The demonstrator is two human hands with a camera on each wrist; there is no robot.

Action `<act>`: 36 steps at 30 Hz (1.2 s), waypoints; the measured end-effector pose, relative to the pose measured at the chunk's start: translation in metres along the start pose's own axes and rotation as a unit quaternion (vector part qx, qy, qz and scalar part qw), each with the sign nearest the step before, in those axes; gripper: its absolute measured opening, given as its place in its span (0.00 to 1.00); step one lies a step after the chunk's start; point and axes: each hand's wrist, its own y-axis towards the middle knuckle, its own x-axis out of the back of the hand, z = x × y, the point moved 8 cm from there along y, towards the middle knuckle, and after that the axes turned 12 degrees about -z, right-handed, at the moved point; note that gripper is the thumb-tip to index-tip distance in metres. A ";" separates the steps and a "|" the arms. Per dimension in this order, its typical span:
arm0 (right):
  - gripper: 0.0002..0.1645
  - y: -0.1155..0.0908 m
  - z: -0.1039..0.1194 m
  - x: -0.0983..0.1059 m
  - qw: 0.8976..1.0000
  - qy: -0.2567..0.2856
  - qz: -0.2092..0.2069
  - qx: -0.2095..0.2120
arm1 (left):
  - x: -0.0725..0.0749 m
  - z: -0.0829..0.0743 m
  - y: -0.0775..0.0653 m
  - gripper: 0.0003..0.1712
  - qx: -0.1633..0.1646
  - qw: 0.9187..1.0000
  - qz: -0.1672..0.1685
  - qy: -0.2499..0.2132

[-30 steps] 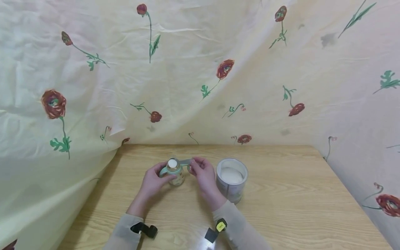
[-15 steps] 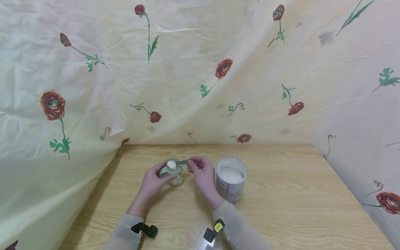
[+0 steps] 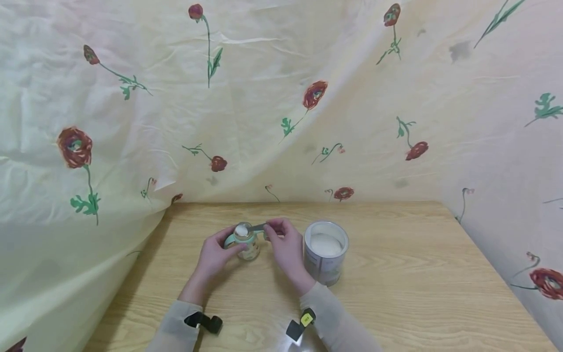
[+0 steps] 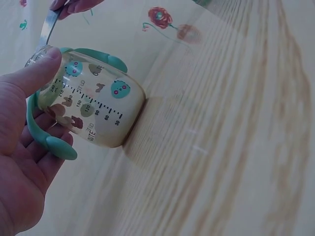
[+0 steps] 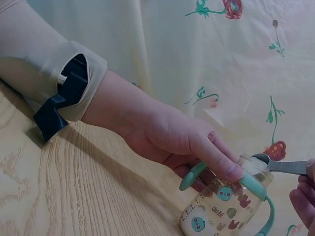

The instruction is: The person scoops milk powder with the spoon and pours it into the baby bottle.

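Note:
A clear baby bottle (image 3: 250, 251) with mint-green handles, printed animals and a printed scale stands upright on the table. My left hand (image 3: 213, 255) grips it from the left, its thumb near the neck in the left wrist view. My right hand (image 3: 286, 247) pinches the handle of a grey metal spoon (image 3: 257, 228), whose bowl end is at the bottle's mouth. White powder shows in the mouth, also in the right wrist view beside the spoon (image 5: 289, 167). Only fingertips (image 5: 306, 196) of the right hand appear there. The bottle (image 4: 101, 101) has a pale tint low down.
Just right of my right hand stands an open tin (image 3: 323, 270) with white powder inside. Both stand on a wooden table (image 3: 422, 274). A flowered cloth (image 3: 255, 107) hangs behind and along the sides.
My right hand has shifted slightly left with the spoon, bringing it closer over the bottle's mouth. The white powder in the mouth looks a little lower. The left hand and tin stay put.

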 end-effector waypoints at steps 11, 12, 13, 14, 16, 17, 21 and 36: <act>0.04 -0.002 0.014 -0.002 0.990 -0.071 0.012 0.123 | 0.000 0.000 0.000 0.39 0.000 1.000 0.000 -0.010; 0.04 -0.003 0.017 -0.002 0.986 -0.081 0.011 0.143 | -0.001 0.001 0.000 0.39 0.000 1.000 0.001 -0.011; 0.04 -0.004 0.019 -0.002 0.982 -0.091 0.011 0.166 | -0.001 0.001 0.000 0.39 -0.001 1.000 0.002 -0.012; 0.05 -0.005 0.022 -0.002 0.977 -0.102 0.010 0.187 | -0.001 0.001 0.000 0.39 -0.003 1.000 0.002 -0.014; 0.05 -0.007 0.027 -0.003 0.967 -0.122 0.009 0.225 | -0.002 0.000 0.001 0.39 -0.005 1.000 0.003 -0.018; 0.05 -0.008 0.029 -0.003 0.962 -0.132 0.008 0.239 | -0.002 0.000 0.001 0.38 -0.007 1.000 0.003 -0.019; 0.05 -0.011 0.034 -0.003 0.952 -0.148 0.006 0.268 | -0.002 0.000 0.001 0.38 -0.010 1.000 0.004 -0.018; 0.06 -0.016 0.043 -0.002 0.934 -0.168 -0.007 0.315 | -0.001 -0.004 -0.001 0.37 -0.004 1.000 0.001 -0.013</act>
